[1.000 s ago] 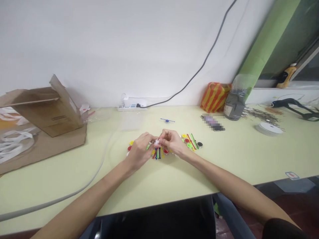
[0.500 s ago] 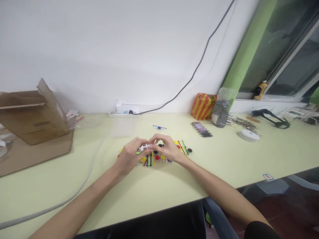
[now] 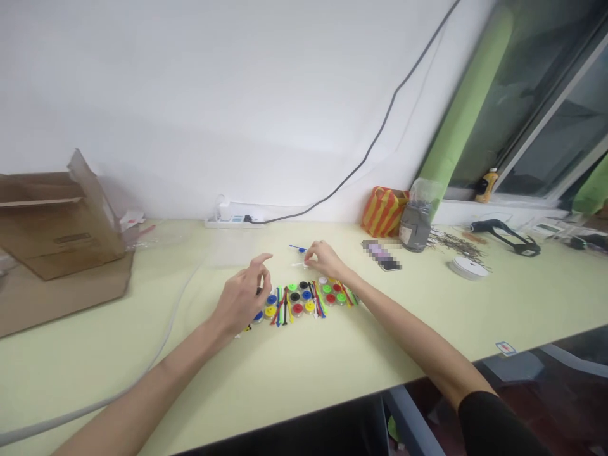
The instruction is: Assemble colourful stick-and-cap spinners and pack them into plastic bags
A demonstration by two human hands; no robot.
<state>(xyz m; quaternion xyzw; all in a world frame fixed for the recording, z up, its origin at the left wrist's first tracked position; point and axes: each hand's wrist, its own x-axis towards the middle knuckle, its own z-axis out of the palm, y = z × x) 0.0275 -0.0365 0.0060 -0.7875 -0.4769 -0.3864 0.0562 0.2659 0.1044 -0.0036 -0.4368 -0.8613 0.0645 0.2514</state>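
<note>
My right hand (image 3: 325, 259) pinches a white arrow spinner (image 3: 298, 264) at the table surface, just in front of a blue arrow spinner (image 3: 301, 249). My left hand (image 3: 243, 294) hovers over the left end of the parts with its fingers curved and apart, and I see nothing held in it. Below the hands lie groups of round discs on clear bases, among them a red disc (image 3: 297, 309) and a yellow disc (image 3: 310, 307). Between the groups lie bundles of coloured plastic arrows (image 3: 284, 307). My left hand hides some parts at that end.
An open cardboard box (image 3: 57, 228) stands at the left. A power strip (image 3: 232, 221) with a dark cable lies against the wall. Toward the right are a striped bag (image 3: 384, 212), a phone (image 3: 382, 254), a grey plastic-wrapped container (image 3: 416, 225) and a white round spool (image 3: 469, 267).
My hands have moved apart. The right hand has carried the white spinner away from me to beside the blue one; the left has let go of it and its fingers have spread.
</note>
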